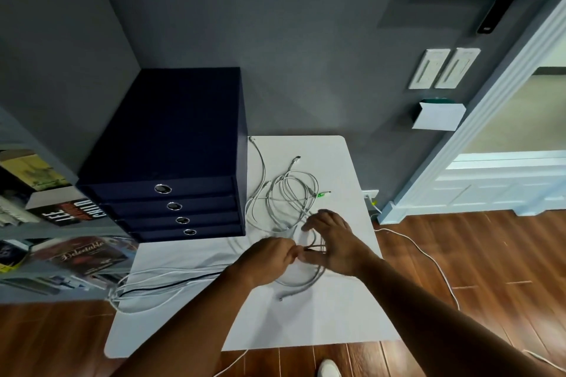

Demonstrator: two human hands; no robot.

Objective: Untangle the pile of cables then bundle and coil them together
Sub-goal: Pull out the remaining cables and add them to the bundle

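Observation:
A loose tangle of white cables lies on the white table, with plugs sticking out toward the wall and one green-tipped plug at its right. My left hand pinches a strand at the tangle's near edge. My right hand is right beside it, thumb and fingers closing on the same strands, the other fingers spread over the loops. More loops trail under my hands toward me. The exact grip points are partly hidden by my fingers.
A dark blue drawer box stands on the table's left half against the grey wall. White cables and one black cable hang off the table's left edge. Books fill a shelf at left. Another white cord runs over the wooden floor at right.

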